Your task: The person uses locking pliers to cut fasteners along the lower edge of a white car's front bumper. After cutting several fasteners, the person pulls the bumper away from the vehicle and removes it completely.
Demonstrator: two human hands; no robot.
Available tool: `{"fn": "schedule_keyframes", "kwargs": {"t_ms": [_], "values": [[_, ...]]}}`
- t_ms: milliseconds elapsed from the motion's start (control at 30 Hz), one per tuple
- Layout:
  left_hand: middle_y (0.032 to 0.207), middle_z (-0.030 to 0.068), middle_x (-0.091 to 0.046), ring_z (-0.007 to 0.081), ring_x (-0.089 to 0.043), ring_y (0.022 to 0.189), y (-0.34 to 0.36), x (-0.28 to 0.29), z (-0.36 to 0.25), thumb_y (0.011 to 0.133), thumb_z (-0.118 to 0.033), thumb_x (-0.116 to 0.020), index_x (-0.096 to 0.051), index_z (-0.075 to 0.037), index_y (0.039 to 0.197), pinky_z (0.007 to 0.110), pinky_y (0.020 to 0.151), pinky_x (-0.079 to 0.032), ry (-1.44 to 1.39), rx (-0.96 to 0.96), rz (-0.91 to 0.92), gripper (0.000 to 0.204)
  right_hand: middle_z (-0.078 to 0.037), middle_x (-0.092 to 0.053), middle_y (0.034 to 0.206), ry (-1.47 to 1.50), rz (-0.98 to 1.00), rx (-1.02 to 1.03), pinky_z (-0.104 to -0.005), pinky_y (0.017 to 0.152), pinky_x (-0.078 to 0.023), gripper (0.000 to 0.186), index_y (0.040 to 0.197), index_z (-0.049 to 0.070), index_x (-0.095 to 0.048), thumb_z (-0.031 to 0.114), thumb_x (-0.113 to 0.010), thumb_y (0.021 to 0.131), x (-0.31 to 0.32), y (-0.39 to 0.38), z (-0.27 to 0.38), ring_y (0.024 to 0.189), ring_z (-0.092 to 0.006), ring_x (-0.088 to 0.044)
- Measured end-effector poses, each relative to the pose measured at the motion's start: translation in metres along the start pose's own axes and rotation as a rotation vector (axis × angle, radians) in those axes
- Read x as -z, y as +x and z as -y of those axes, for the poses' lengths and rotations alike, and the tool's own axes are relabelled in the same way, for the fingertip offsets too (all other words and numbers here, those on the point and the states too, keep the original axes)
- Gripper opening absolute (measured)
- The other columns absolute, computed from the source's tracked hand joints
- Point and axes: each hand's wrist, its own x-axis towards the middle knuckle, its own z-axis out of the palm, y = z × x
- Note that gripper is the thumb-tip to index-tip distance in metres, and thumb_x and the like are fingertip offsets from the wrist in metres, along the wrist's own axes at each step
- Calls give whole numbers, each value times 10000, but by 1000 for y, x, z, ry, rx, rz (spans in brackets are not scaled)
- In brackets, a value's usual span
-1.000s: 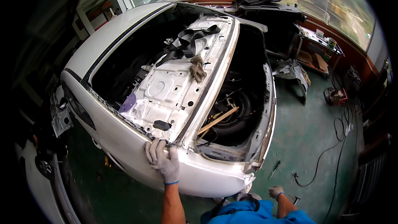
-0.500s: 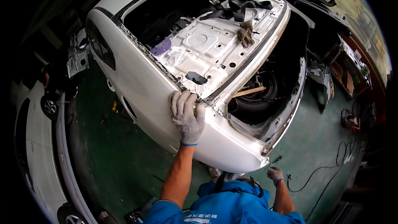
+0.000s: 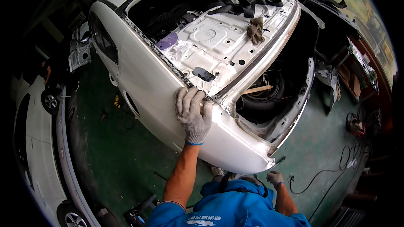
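My left hand (image 3: 192, 115), in a pale knit glove with a blue cuff, rests on the rear corner of a white car body (image 3: 155, 85). Its fingers lie outstretched over the panel edge beside the rear window opening. Low on the right, beyond the car's tail corner, my gloved right hand (image 3: 275, 178) is closed. A slim dark-tipped tool (image 3: 279, 160) sticks up from that hand; its kind is too small to make out. Bare metal shows on the rear shelf (image 3: 205, 35), where a brown glove (image 3: 256, 31), black straps (image 3: 248, 3) and a purple sanding disc (image 3: 167, 41) lie.
The open trunk holds a tyre (image 3: 269, 94) and a wooden stick (image 3: 257, 89). Another white car (image 3: 38, 138) stands at left, with a person (image 3: 47, 73) near it. A cable (image 3: 315, 180) runs over the green floor at right, near a cluttered shelf (image 3: 357, 67).
The view has shifted slightly, so the car sits a little further right. My left hand keeps its place on the panel; my right hand has moved slightly left.
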Motion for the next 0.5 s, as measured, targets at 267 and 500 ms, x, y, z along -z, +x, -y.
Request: {"fn": "schedule_keyframes", "kwargs": {"t_ms": [267,500], "values": [[1281,157,-660,440,-533,1287,0,1,-1,894,-190,-713,-700,-28,1127,591,1181,-378,1,11,12,284,-124,-688,792,15,7,22,-321,552,-501,454,1233,-153,-642,130,-711,885,-10,6,10,621,-209,-650],[1284,160,-661,444,-532,1288,-1,0,1,896,-195,-704,-701,-28,1129,591,1181,-376,9,7,9,287,-118,-675,788,73,51,4,-325,553,-504,408,1193,-145,-650,121,-718,890,-11,8,6,625,-205,-640]]}}
